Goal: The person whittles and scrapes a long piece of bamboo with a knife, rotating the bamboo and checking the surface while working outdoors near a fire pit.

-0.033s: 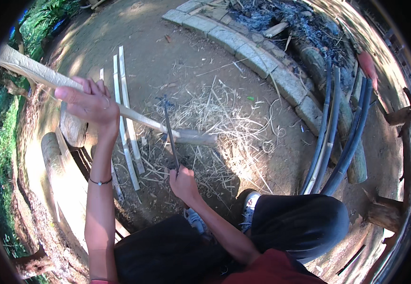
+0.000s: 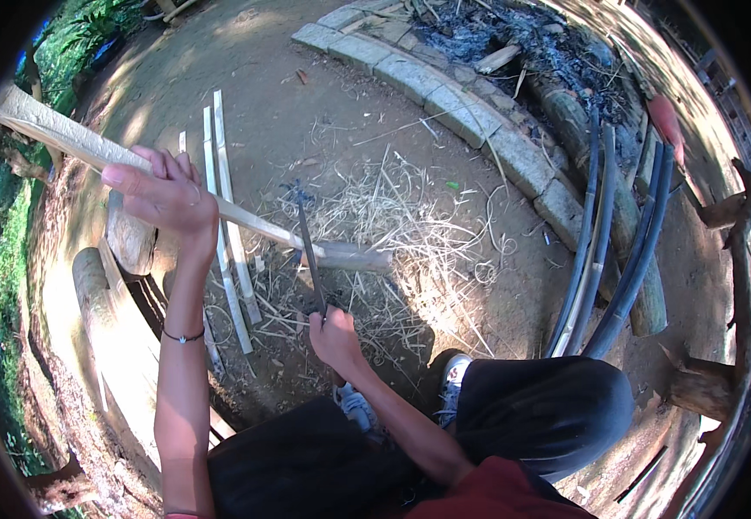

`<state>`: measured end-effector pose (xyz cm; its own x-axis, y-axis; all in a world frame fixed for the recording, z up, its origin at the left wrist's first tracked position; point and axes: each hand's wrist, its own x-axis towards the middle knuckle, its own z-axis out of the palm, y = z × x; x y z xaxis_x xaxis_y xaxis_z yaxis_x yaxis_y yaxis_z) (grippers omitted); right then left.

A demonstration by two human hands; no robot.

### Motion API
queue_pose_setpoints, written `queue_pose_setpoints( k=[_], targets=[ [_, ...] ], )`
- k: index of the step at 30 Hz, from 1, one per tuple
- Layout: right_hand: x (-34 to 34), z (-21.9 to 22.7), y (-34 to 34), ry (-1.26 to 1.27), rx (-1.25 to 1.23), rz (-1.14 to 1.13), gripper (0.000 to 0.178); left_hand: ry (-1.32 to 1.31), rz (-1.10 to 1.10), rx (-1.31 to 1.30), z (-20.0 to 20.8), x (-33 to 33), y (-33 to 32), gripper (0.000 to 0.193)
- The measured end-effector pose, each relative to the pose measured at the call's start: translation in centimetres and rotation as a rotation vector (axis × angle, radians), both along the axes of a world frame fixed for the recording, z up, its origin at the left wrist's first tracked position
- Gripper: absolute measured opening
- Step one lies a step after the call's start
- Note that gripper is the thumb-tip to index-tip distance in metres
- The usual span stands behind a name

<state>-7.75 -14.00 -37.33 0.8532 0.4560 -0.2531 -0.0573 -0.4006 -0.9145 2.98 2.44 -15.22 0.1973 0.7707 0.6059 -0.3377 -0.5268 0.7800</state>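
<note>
My left hand (image 2: 163,195) is closed around a long, pale split strip of bamboo or wood (image 2: 258,223), its thumb stretched toward the strip's raised near end at the upper left. From there the strip slopes down to the right. My right hand (image 2: 335,339) grips a knife with a long, narrow dark blade (image 2: 309,251), pointing away from me. The blade crosses the strip near its lower end; whether its edge touches cannot be made out. A greyish piece (image 2: 354,257) lies just right of the blade, and I cannot tell if it belongs to the strip. The knife's handle is mostly hidden.
Curly shavings (image 2: 418,225) litter the ground ahead. Pale strips (image 2: 230,208) lie to the left, near cut logs (image 2: 94,285). Dark bamboo poles (image 2: 596,233) lean at the right beside a log. A stone kerb (image 2: 453,104) borders an ash pit (image 2: 514,43). My shoes (image 2: 453,381) are close by.
The view has shifted very slightly. Both hands keep their grips, and the knife stays across the strip at nearly the same spot.
</note>
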Motion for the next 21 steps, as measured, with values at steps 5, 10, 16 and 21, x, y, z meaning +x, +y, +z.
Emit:
queue_pose_setpoints(
  k=[5,10,16,21],
  targets=[
    [1.4,7.5,-0.4,0.059,0.276,0.081,0.030,0.012,-0.057,0.003,-0.7,-0.1,-1.2,0.061],
    [-0.7,1.1,0.0,-0.009,0.081,0.010,0.035,-0.023,-0.073,-0.067,-0.6,1.1,-2.2,0.058],
    [0.8,3.8,-0.6,0.011,0.172,0.037,0.026,0.006,-0.032,0.029,-0.2,0.2,-0.9,0.055],
    [1.7,10.9,-1.4,0.063,0.299,0.056,0.016,0.016,-0.027,-0.009,-0.8,0.0,-0.3,0.055]
  ],
)
